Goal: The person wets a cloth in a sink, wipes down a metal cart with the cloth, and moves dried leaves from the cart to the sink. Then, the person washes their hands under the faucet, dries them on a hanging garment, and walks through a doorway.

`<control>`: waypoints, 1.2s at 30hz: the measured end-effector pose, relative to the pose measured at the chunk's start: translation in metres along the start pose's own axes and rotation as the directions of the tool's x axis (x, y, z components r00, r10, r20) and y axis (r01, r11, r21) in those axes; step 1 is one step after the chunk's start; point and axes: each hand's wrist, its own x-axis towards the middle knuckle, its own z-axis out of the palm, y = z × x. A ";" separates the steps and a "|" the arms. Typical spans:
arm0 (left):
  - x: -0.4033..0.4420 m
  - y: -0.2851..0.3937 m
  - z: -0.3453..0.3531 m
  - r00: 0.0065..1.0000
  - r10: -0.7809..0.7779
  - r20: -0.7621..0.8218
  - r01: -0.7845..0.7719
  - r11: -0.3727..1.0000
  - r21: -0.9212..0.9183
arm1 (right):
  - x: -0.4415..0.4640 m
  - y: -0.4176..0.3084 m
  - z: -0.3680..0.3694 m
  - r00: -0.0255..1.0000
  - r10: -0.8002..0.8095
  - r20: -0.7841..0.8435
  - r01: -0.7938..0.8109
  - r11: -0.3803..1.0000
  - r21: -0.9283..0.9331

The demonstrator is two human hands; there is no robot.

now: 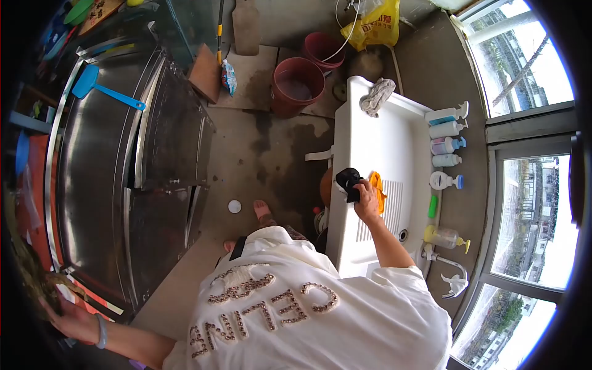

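My right hand (368,202) is closed on a bunched black cloth (349,183) at the near rim of the white sink (340,228). Just beyond those fingers, an orange cloth (378,192) lies on the ribbed washboard (394,206) part of the sink. At the far lower left, my left hand (73,319), with a pale bangle at the wrist, is curled against a dark olive-brown thing (31,271). Shadow and the picture's edge hide what that thing is.
A grey rag (377,97) hangs over the sink's corner. Several pump bottles (445,145) and a tap (453,265) line the window side. Dark red buckets (298,86) stand on the wet floor. A blue plastic scoop-shaped tool (102,86) lies on the steel cabinet (92,185).
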 end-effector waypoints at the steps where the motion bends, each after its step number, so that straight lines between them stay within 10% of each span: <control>1: 0.000 0.001 0.000 1.000 0.010 -0.002 -0.010 1.000 -0.021 | 0.003 -0.004 -0.010 0.999 0.013 0.033 -0.012 0.999 -0.036; 6: -0.010 0.016 -0.026 0.979 -0.200 0.046 0.195 0.975 0.103 | 0.037 0.006 -0.043 0.918 0.069 0.391 -0.080 0.997 0.013; 8: -0.019 0.002 -0.032 0.936 -0.352 0.029 0.350 0.916 -0.194 | 0.063 0.012 -0.059 0.950 0.154 0.271 -0.191 0.975 0.115; 11: -0.029 -0.005 -0.048 0.736 -0.672 0.078 0.472 0.428 -0.771 | 0.106 0.017 -0.066 0.993 0.088 -0.083 -0.085 0.996 0.038; 14: -0.021 0.018 -0.082 0.502 -0.848 0.171 0.408 0.058 -0.911 | 0.147 -0.002 -0.057 0.992 -0.068 -0.104 0.093 0.960 0.264; 25: -0.101 -0.070 -0.229 0.239 -0.971 0.018 0.213 0.034 -0.976 | 0.122 -0.217 0.052 0.843 -0.464 0.274 0.312 0.834 0.454; 36: -0.225 -0.265 -0.260 -0.071 -0.985 -0.158 0.427 0.113 -0.897 | -0.048 -0.489 0.174 0.277 -0.582 0.765 0.638 0.706 0.306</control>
